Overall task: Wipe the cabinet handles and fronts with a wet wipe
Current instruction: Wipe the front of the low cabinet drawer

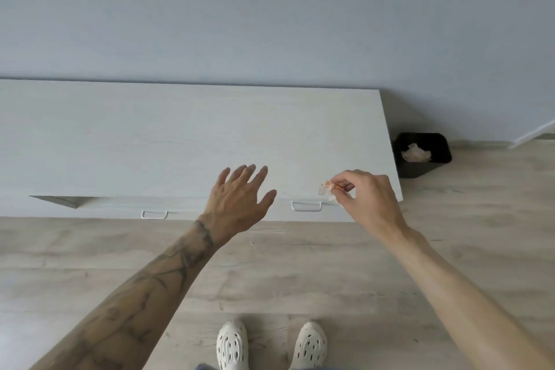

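Note:
A low white cabinet (180, 135) stands against the wall below me, seen from above. Two thin white wire handles show on its front: one on the left (154, 214) and one on the right (306, 206). My right hand (366, 198) pinches a small crumpled wet wipe (326, 189) between thumb and fingers, just above and right of the right handle, at the cabinet's front edge. My left hand (237, 198) hovers over the front edge between the two handles, fingers spread and holding nothing.
A black waste bin (420, 156) with crumpled tissue inside stands on the floor just right of the cabinet. Light wood flooring (270, 273) stretches in front. My two white perforated shoes (270, 342) stand close to the cabinet.

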Demonstrator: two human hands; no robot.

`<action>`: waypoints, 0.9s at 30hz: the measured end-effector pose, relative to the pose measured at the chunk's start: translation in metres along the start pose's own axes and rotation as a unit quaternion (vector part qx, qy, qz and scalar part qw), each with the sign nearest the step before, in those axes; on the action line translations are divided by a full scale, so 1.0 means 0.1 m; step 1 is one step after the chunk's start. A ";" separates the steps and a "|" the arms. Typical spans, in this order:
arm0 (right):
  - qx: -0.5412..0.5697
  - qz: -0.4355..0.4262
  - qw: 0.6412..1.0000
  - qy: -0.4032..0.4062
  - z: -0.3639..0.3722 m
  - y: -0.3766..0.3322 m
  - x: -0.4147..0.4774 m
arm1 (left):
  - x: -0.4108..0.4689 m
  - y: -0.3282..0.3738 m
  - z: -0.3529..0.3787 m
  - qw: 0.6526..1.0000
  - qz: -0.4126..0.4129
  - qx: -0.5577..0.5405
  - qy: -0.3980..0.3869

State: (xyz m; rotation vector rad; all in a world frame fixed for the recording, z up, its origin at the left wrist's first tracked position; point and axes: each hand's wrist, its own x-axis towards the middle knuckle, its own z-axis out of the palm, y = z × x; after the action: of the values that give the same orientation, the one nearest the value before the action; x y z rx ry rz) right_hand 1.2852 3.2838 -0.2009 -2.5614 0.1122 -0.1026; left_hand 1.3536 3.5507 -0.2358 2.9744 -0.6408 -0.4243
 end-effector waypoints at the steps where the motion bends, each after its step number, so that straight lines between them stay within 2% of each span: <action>1: 0.000 0.005 1.000 0.004 0.17 0.12 -0.03 | 0.06 -0.04 0.21 1.000 0.004 0.005 0.004; 6: -0.009 0.005 1.000 0.028 1.06 0.83 -0.15 | 0.41 -0.28 1.33 0.999 0.004 0.021 0.039; 12: -0.003 -0.015 0.995 0.103 1.96 1.62 -0.23 | 0.81 -0.38 2.44 0.985 0.040 0.004 0.167; 17: 0.031 -0.032 0.982 0.186 2.51 2.01 -0.22 | 1.12 -0.40 2.92 0.942 0.069 0.006 0.329; 27: 0.142 -0.067 0.938 0.308 3.32 2.24 -0.27 | 1.52 -0.56 3.37 0.840 0.093 0.041 0.532</action>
State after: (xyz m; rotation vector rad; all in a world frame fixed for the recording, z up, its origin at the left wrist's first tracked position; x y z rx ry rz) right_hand 1.2778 3.2785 -0.6023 -2.1593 0.1452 -0.9065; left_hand 1.4136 3.5352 -0.6048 2.5485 -0.7417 1.2057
